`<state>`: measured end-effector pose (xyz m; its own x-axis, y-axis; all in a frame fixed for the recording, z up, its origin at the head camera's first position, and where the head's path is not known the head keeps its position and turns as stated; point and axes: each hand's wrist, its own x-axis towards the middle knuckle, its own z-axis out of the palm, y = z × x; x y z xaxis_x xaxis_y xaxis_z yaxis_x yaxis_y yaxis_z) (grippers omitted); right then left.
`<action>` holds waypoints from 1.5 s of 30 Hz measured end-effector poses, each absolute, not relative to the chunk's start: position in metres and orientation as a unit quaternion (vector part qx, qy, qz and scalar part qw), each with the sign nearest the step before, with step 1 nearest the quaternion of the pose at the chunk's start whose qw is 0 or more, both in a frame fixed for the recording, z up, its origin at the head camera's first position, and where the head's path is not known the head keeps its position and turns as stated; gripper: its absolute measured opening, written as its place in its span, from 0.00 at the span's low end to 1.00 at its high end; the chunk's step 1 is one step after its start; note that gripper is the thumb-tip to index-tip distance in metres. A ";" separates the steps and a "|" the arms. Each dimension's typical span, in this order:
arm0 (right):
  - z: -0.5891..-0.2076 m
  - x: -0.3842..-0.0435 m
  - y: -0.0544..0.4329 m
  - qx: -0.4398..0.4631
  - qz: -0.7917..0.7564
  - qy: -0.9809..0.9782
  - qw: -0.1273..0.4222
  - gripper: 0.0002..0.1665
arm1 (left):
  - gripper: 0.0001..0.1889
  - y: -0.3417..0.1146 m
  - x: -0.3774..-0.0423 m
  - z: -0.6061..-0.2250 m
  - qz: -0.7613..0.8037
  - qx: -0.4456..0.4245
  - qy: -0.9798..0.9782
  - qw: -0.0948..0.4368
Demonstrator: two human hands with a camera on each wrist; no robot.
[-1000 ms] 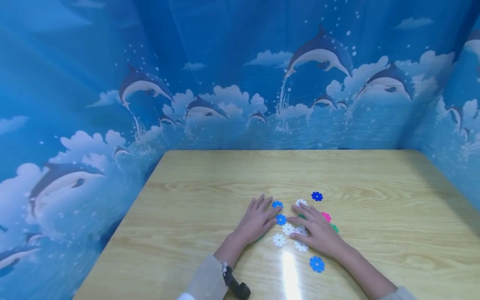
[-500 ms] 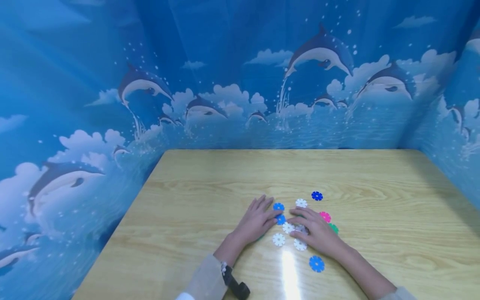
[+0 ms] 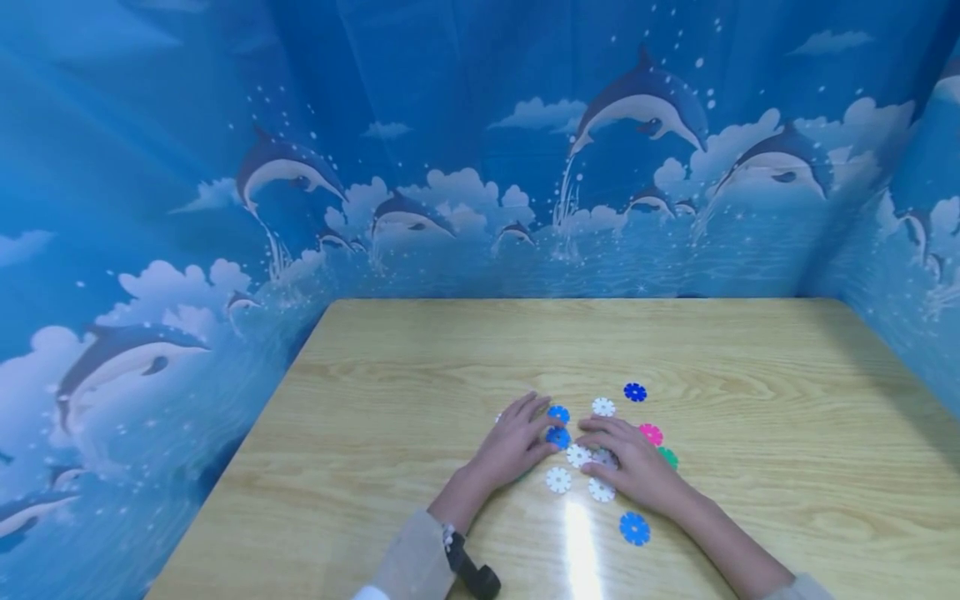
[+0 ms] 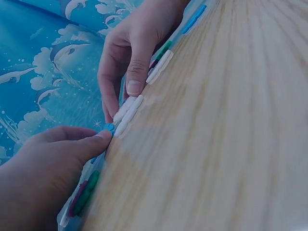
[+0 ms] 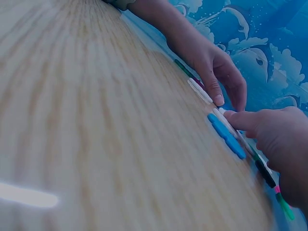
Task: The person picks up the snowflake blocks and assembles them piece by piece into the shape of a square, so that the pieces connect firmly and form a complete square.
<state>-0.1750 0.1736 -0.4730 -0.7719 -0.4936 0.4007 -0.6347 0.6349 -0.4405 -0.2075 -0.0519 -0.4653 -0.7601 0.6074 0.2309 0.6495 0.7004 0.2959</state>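
Observation:
Notched plastic snowflake discs lie between the two hands on the table. My left hand (image 3: 517,440) has its thumb and index finger at a blue disc (image 3: 558,438), pinching its edge in the left wrist view. Another blue disc (image 3: 558,413) lies just beyond, by the index fingertip. My right hand (image 3: 628,460) arches loosely with fingers apart over white discs, partly hiding one. Its thumb tip is close to a white disc (image 3: 602,489). A second white disc (image 3: 578,456) sits between the hands, and a third white disc (image 3: 558,480) lies nearer the body.
Around the right hand lie a dark blue disc (image 3: 634,392), a pink disc (image 3: 651,434), a green disc (image 3: 667,457) and a blue disc (image 3: 634,528). The wooden table (image 3: 420,350) meets a dolphin-print curtain (image 3: 465,150). A black strap (image 3: 471,567) hangs at the left wrist.
My right fingers have drawn back slightly, uncovering the far white disc. Under the left fingers the blue discs have shifted slightly closer together. A sliver of white now shows left of the left hand.

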 end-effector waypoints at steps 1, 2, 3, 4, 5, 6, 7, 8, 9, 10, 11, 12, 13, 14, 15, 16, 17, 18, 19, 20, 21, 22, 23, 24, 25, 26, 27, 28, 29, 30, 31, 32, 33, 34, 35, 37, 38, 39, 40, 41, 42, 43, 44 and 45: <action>-0.473 -0.175 0.174 0.313 0.293 -0.895 0.122 0.22 | 0.20 -0.052 -0.208 -0.466 -0.187 -0.344 -0.918 0.063; -0.473 -0.175 0.174 0.311 0.298 -0.894 0.124 0.23 | 0.20 -0.052 -0.208 -0.465 -0.194 -0.349 -0.914 0.069; -0.473 -0.175 0.173 0.305 0.306 -0.894 0.122 0.22 | 0.19 -0.052 -0.208 -0.465 -0.201 -0.355 -0.910 0.077; -0.472 -0.175 0.173 0.297 0.314 -0.894 0.119 0.22 | 0.19 -0.052 -0.208 -0.465 -0.206 -0.362 -0.905 0.084; -0.472 -0.175 0.173 0.288 0.322 -0.894 0.116 0.21 | 0.18 -0.052 -0.208 -0.465 -0.211 -0.368 -0.901 0.090; -0.472 -0.174 0.173 0.276 0.330 -0.896 0.114 0.20 | 0.18 -0.052 -0.208 -0.465 -0.216 -0.374 -0.897 0.097; -0.471 -0.174 0.172 0.265 0.337 -0.897 0.110 0.20 | 0.17 -0.052 -0.208 -0.464 -0.221 -0.377 -0.894 0.101; -0.471 -0.174 0.172 0.255 0.343 -0.898 0.108 0.20 | 0.16 -0.052 -0.208 -0.464 -0.227 -0.380 -0.890 0.105; -0.471 -0.173 0.172 0.245 0.350 -0.898 0.104 0.20 | 0.15 -0.052 -0.208 -0.463 -0.233 -0.380 -0.889 0.108; -0.470 -0.173 0.172 0.238 0.354 -0.899 0.103 0.20 | 0.15 -0.052 -0.207 -0.463 -0.239 -0.377 -0.888 0.107; -0.470 -0.173 0.172 0.233 0.359 -0.898 0.102 0.20 | 0.13 -0.051 -0.207 -0.463 -0.247 -0.374 -0.887 0.106; -0.470 -0.173 0.172 0.228 0.365 -0.897 0.103 0.20 | 0.12 -0.051 -0.207 -0.463 -0.257 -0.369 -0.887 0.103; -0.470 -0.173 0.172 0.226 0.370 -0.895 0.102 0.20 | 0.11 -0.051 -0.206 -0.463 -0.268 -0.363 -0.887 0.097; -0.470 -0.173 0.172 0.223 0.374 -0.894 0.102 0.20 | 0.11 -0.051 -0.205 -0.462 -0.282 -0.356 -0.886 0.089; -0.470 -0.173 0.172 0.221 0.378 -0.893 0.101 0.19 | 0.10 -0.050 -0.204 -0.462 -0.297 -0.347 -0.886 0.079; -0.470 -0.173 0.172 0.217 0.382 -0.893 0.100 0.19 | 0.10 -0.049 -0.204 -0.461 -0.314 -0.337 -0.885 0.068; -0.470 -0.173 0.172 0.213 0.387 -0.892 0.100 0.18 | 0.09 -0.048 -0.203 -0.461 -0.333 -0.324 -0.884 0.057; -0.469 -0.173 0.171 0.210 0.392 -0.890 0.100 0.18 | 0.09 -0.047 -0.202 -0.461 -0.353 -0.310 -0.882 0.047; -0.469 -0.173 0.171 0.206 0.397 -0.889 0.098 0.17 | 0.09 -0.045 -0.202 -0.460 -0.373 -0.296 -0.878 0.041; -0.468 -0.174 0.171 0.202 0.400 -0.889 0.097 0.17 | 0.09 -0.044 -0.202 -0.459 -0.395 -0.280 -0.874 0.034; -0.466 -0.174 0.171 0.198 0.404 -0.888 0.095 0.16 | 0.08 -0.042 -0.202 -0.457 -0.415 -0.265 -0.870 0.031; -0.465 -0.174 0.170 0.190 0.412 -0.887 0.089 0.15 | 0.08 -0.041 -0.201 -0.455 -0.433 -0.248 -0.866 0.026; -0.463 -0.174 0.170 0.182 0.419 -0.886 0.081 0.14 | 0.07 -0.040 -0.201 -0.453 -0.450 -0.230 -0.862 0.020; -0.460 -0.175 0.170 0.175 0.427 -0.884 0.072 0.13 | 0.07 -0.039 -0.201 -0.451 -0.466 -0.215 -0.858 0.013; -0.457 -0.175 0.169 0.167 0.435 -0.882 0.063 0.11 | 0.07 -0.038 -0.201 -0.448 -0.482 -0.198 -0.853 0.005; -0.454 -0.175 0.169 0.160 0.443 -0.881 0.056 0.10 | 0.07 -0.037 -0.201 -0.445 -0.497 -0.182 -0.849 -0.005; -0.451 -0.175 0.169 0.153 0.451 -0.878 0.049 0.09 | 0.07 -0.037 -0.201 -0.441 -0.509 -0.168 -0.844 -0.014; -0.447 -0.176 0.169 0.149 0.459 -0.874 0.045 0.08 | 0.08 -0.037 -0.201 -0.438 -0.525 -0.155 -0.837 -0.025; -0.444 -0.176 0.169 0.146 0.466 -0.871 0.042 0.08 | 0.08 -0.037 -0.201 -0.435 -0.540 -0.145 -0.828 -0.035; -0.440 -0.177 0.169 0.145 0.474 -0.868 0.039 0.08 | 0.09 -0.038 -0.200 -0.433 -0.553 -0.137 -0.821 -0.044; -0.436 -0.177 0.169 0.146 0.482 -0.863 0.037 0.08 | 0.09 -0.038 -0.199 -0.430 -0.564 -0.130 -0.813 -0.052; -0.432 -0.178 0.170 0.148 0.488 -0.860 0.035 0.08 | 0.10 -0.038 -0.199 -0.427 -0.577 -0.125 -0.805 -0.062; -0.428 -0.178 0.169 0.148 0.492 -0.857 0.034 0.08 | 0.10 -0.038 -0.198 -0.425 -0.589 -0.121 -0.795 -0.073; -0.424 -0.178 0.169 0.149 0.495 -0.855 0.033 0.09 | 0.10 -0.038 -0.197 -0.422 -0.600 -0.116 -0.787 -0.084; -0.420 -0.179 0.169 0.150 0.497 -0.854 0.032 0.09 | 0.10 -0.038 -0.196 -0.420 -0.609 -0.112 -0.780 -0.095; -0.413 -0.179 0.168 0.156 0.495 -0.854 0.039 0.09 | 0.10 -0.038 -0.195 -0.415 -0.625 -0.106 -0.765 -0.112; -0.410 -0.180 0.167 0.158 0.492 -0.855 0.043 0.08 | 0.11 -0.037 -0.194 -0.413 -0.633 -0.104 -0.758 -0.118; -0.407 -0.180 0.166 0.159 0.490 -0.856 0.049 0.08 | 0.11 -0.037 -0.193 -0.411 -0.638 -0.103 -0.753 -0.123; -0.405 -0.180 0.166 0.162 0.488 -0.856 0.054 0.08 | 0.12 -0.036 -0.193 -0.409 -0.644 -0.101 -0.747 -0.127; -0.403 -0.180 0.165 0.164 0.488 -0.855 0.057 0.08 | 0.13 -0.036 -0.192 -0.407 -0.650 -0.099 -0.742 -0.130; -0.402 -0.179 0.165 0.166 0.490 -0.854 0.060 0.08 | 0.13 -0.035 -0.191 -0.405 -0.654 -0.099 -0.738 -0.132; -0.400 -0.179 0.164 0.168 0.491 -0.853 0.061 0.08 | 0.13 -0.035 -0.191 -0.403 -0.658 -0.099 -0.734 -0.135; -0.399 -0.178 0.163 0.169 0.492 -0.852 0.061 0.08 | 0.13 -0.035 -0.190 -0.402 -0.661 -0.099 -0.731 -0.137; -0.398 -0.178 0.162 0.170 0.492 -0.851 0.063 0.08 | 0.13 -0.034 -0.189 -0.401 -0.664 -0.099 -0.728 -0.140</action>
<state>-0.1778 0.1625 -0.3982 -0.9342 -0.2284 0.2741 -0.3515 0.4578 -0.8166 -0.1895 -0.0345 -0.4007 -0.9410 0.3304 -0.0731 -0.0427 0.0985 0.9942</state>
